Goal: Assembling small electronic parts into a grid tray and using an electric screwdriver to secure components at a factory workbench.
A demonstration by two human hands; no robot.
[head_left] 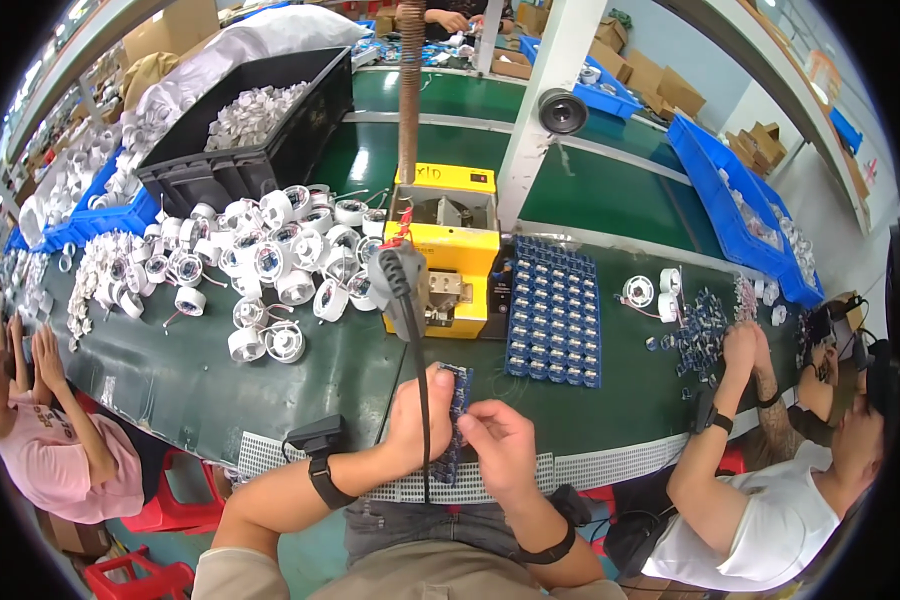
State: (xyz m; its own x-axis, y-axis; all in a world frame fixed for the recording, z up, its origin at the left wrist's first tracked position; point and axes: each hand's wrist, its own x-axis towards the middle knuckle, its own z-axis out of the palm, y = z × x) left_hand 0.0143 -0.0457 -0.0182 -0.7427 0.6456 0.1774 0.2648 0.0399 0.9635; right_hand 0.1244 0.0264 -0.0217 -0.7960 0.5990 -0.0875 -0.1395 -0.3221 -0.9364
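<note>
Cardboard boxes (pixel 681 93) stand beyond the green desk (pixel 185 368), where a yellow machine (pixel 482 252) sits between piled white round housings (pixel 270 263) and a blue circuit-board panel (pixel 554 318). Near the desk's front edge, the left hand (pixel 415 418) holds a narrow blue board strip (pixel 459 400) in curled fingers; the right hand (pixel 502 445), fingers nearly together, pinches its right edge.

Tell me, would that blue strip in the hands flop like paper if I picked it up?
Probably not: the blue strip looks quite straight between the left hand and right hand, so it should feel stiff. It's likely light, being narrow and thin. It might be fragile, since small pale bits seem to dot its face.
</note>
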